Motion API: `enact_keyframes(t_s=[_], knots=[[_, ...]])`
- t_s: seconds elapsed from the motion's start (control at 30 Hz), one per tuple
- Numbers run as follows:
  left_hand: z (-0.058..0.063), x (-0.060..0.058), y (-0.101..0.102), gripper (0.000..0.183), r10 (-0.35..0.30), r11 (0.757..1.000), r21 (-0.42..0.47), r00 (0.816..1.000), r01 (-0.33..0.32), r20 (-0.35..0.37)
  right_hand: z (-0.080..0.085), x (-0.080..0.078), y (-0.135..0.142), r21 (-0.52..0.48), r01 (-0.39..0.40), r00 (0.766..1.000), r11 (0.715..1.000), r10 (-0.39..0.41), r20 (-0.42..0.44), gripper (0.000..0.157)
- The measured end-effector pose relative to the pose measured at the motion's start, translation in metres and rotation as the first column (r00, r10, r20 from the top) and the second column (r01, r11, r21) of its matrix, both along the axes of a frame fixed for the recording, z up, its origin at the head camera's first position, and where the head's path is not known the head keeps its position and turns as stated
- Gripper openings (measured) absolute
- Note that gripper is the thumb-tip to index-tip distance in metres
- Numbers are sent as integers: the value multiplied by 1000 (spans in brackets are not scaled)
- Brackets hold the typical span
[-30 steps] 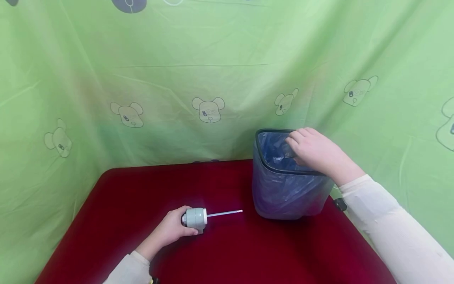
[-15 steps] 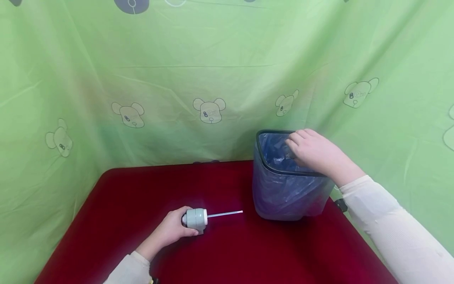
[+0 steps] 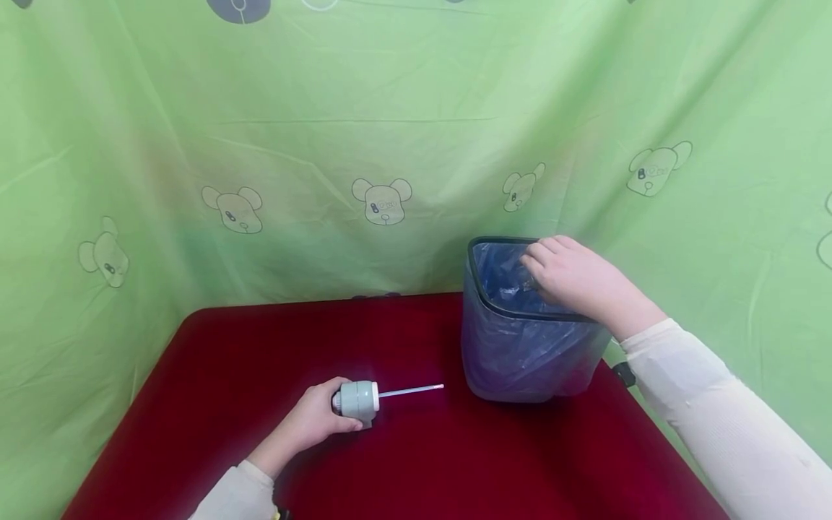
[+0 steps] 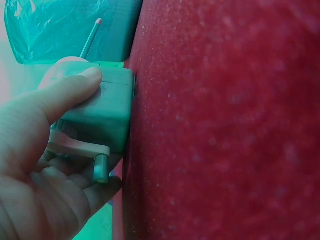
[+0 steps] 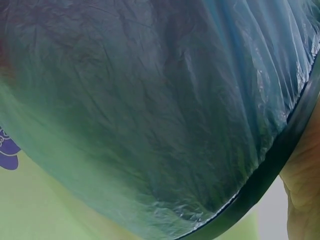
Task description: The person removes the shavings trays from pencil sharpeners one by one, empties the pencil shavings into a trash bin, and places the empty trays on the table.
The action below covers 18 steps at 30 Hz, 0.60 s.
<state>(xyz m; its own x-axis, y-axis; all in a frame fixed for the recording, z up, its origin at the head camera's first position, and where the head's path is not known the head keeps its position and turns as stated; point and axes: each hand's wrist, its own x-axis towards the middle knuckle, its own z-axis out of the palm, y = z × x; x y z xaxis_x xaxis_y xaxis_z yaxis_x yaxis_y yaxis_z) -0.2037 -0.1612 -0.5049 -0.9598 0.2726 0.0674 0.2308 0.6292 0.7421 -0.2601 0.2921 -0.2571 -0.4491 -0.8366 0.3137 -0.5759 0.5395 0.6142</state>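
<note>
My left hand (image 3: 318, 415) grips a pale green crank pencil sharpener (image 3: 357, 399) lying low on the red table. A pencil (image 3: 411, 391) sticks out of its white front, pointing right toward the bin. In the left wrist view, the thumb lies across the sharpener's body and the crank (image 4: 80, 146) shows near the palm. My right hand (image 3: 572, 278) reaches over the rim of a trash bin (image 3: 520, 361), fingers curled down. Under those fingers a small grey see-through piece (image 3: 529, 284) shows, mostly hidden by the hand; I cannot tell its kind.
A blue plastic bag (image 5: 150, 100) lines the bin and hangs over its outside, held by a dark rim (image 5: 265, 185). The bin stands at the table's back right. A green curtain (image 3: 292, 152) with bear prints closes off the back and sides of the red table (image 3: 292, 339).
Under the right fingers, the small grey see-through piece has turned slightly and shows less of its flat side. The left hand, sharpener and bin stay where they were.
</note>
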Motion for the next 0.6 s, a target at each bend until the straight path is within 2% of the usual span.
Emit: enact_keyframes(t_s=[0.6], knots=[[2, 3, 0, 65, 6, 1000, -16, 1000, -6, -13, 2, -1, -1, 22, -10, 1000, 1000, 10, -6, 35]])
